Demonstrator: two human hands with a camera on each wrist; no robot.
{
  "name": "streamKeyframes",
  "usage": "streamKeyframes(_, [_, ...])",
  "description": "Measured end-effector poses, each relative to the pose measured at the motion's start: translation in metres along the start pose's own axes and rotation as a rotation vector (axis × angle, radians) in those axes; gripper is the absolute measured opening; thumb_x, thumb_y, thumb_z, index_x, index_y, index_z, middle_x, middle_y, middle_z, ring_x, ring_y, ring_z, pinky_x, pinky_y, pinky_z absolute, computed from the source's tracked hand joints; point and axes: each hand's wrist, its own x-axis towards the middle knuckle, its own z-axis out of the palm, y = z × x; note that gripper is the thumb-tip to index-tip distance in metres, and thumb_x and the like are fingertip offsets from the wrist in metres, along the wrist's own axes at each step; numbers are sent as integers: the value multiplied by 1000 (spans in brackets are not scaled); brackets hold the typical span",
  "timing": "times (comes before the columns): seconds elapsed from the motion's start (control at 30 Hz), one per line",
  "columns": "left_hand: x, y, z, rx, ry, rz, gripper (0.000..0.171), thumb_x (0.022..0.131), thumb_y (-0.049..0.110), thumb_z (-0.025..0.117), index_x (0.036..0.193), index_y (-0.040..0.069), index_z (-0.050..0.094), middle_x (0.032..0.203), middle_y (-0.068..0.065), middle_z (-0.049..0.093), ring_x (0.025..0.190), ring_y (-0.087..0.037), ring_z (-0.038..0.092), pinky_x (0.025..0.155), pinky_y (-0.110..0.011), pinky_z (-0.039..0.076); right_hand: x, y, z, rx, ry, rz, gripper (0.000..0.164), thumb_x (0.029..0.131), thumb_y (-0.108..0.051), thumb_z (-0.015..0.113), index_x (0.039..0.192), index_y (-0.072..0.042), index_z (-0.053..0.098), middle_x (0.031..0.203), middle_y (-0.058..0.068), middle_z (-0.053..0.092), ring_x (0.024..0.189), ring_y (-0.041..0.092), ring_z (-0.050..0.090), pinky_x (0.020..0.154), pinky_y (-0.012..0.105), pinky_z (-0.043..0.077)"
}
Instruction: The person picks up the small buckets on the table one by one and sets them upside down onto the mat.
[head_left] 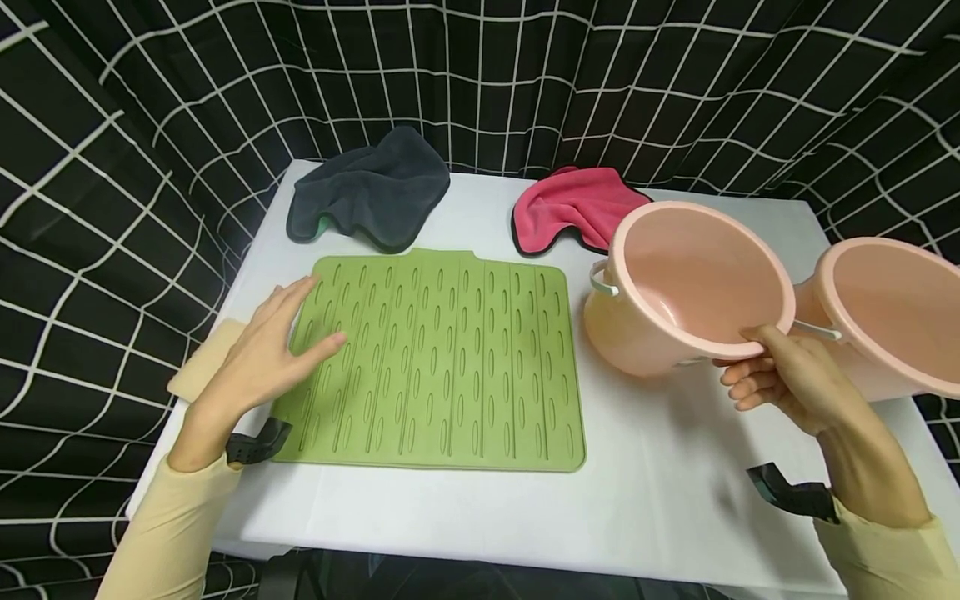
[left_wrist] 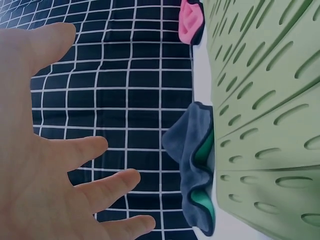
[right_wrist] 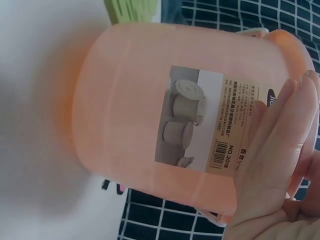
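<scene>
My right hand (head_left: 798,375) grips the near rim of a pink plastic bucket (head_left: 626,329), thumb over the edge and fingers below it outside. The bucket leans on the white table, and a printed label (right_wrist: 185,120) shows on its wall in the right wrist view. A second pink bucket (head_left: 900,304) is just behind and right of that hand. Over the left edge of a green ribbed mat (head_left: 450,358), my left hand (head_left: 258,354) is held with fingers extended and thumb apart, holding nothing. The left wrist view shows the left hand's (left_wrist: 30,150) spread fingers.
A dark grey cloth (head_left: 375,183) lies crumpled behind the mat, its green underside peeking out. Right of it is a red cloth (head_left: 577,204) with black edging. A beige flat piece (head_left: 202,362) sits at the left table edge. Black gridded fabric (head_left: 480,83) surrounds the table.
</scene>
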Motion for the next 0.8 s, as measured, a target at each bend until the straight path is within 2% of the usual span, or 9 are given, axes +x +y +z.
streamKeyframes(0.37, [5, 2, 4, 10, 11, 34, 86, 97, 47, 67, 163, 8, 29, 168, -25, 29, 154, -58, 20, 120, -76, 19, 10, -5, 0, 87, -206, -69, 64, 112, -10, 18, 95, -2, 79, 77, 3, 80, 63, 12, 77, 61, 30, 63])
streamKeyframes(0.57, [8, 3, 10, 22, -4, 43, 85, 97, 49, 66, 163, 9, 30, 169, -25, 28, 154, -57, 21, 118, -79, 20, 15, -4, 7, 137, -275, -109, 65, 111, -8, 15, 96, -1, 78, 80, 4, 81, 64, 13, 77, 63, 30, 63])
streamKeyframes(0.8, [11, 5, 19, 16, -16, 68, 85, 96, 48, 68, 162, 8, 31, 168, -26, 27, 155, -56, 21, 121, -75, 19, 21, -2, 17, 219, -384, -153, 68, 111, -8, 11, 104, 2, 78, 87, 7, 82, 71, 14, 79, 69, 31, 64])
